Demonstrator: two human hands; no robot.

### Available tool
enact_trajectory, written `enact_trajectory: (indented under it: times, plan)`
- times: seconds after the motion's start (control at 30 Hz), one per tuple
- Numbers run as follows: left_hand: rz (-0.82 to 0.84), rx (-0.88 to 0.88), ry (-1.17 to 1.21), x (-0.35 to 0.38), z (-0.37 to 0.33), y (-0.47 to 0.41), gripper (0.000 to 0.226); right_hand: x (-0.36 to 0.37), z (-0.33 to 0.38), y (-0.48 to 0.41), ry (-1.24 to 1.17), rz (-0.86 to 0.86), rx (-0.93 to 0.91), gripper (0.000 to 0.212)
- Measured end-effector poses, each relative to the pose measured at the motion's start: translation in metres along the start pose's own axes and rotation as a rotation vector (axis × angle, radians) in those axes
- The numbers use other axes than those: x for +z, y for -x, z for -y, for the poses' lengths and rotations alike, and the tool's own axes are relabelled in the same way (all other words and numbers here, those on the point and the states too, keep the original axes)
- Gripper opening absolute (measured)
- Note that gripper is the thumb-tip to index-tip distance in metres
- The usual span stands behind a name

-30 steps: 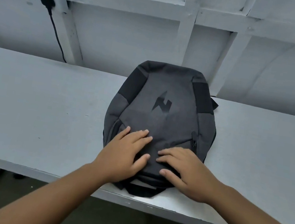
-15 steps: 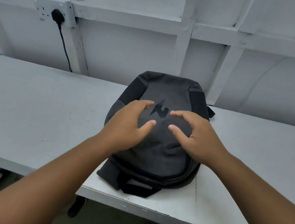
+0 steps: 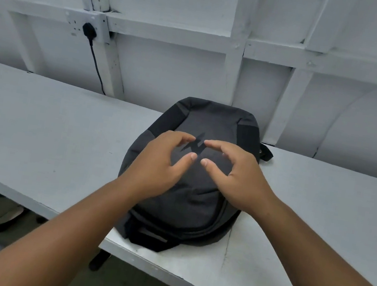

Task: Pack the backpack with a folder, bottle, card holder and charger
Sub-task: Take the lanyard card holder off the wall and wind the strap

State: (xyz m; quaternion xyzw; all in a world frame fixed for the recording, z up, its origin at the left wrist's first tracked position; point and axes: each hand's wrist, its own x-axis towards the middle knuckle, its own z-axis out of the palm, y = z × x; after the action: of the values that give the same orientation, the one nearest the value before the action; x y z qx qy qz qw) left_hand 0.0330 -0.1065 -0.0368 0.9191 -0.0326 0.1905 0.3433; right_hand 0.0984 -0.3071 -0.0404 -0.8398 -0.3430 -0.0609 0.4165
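A dark grey backpack [image 3: 196,209] lies flat on the white table [image 3: 46,134], front panel up, zipped shut, with a black lightning logo near its middle. Its handle strap pokes over the table's near edge. My left hand [image 3: 156,167] and my right hand [image 3: 234,175] hover over the logo area, fingers curved and spread, thumbs almost meeting; neither holds anything. No folder, bottle, card holder or charger is in sight.
A white framed wall [image 3: 219,73] stands right behind the table. A black plug [image 3: 89,30] sits in a wall socket at the left, its cable dropping behind the table. Below the table's near edge lie shoes [image 3: 6,218] on the floor.
Both hands moved from the backpack's lower pocket area up to the logo and lifted slightly, fingers now curled. The backpack looks unmoved on the table; the camera has tilted up a little.
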Motion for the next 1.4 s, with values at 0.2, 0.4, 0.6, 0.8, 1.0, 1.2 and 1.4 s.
enact_trajectory:
  times: [0.2,0.4,0.6,0.8,1.0,1.2,1.4]
  plan:
    - [0.046,0.072,0.051,0.017,-0.023,-0.027,0.039,-0.021,-0.008,0.005,0.02,-0.054,0.07,0.046]
    - [0.141,0.169,0.114,0.031,-0.03,-0.072,0.041,-0.039,-0.016,-0.002,0.08,-0.171,0.202,0.043]
    - [0.334,0.337,0.254,0.081,-0.061,-0.12,0.04,-0.076,-0.028,0.022,0.184,-0.434,0.415,0.038]
    - [0.516,0.535,0.388,0.13,-0.117,-0.123,0.041,-0.108,-0.013,0.079,0.281,-0.668,0.611,0.036]
    - [0.706,0.793,0.524,0.16,-0.206,-0.078,0.042,-0.139,0.044,0.177,0.474,-0.899,0.836,0.04]
    - [0.884,1.02,0.698,0.159,-0.299,0.017,0.041,-0.143,0.139,0.285,0.636,-1.131,0.971,0.038]
    - [1.092,1.167,0.882,0.128,-0.364,0.157,0.039,-0.098,0.262,0.393,0.84,-1.278,1.109,0.034]
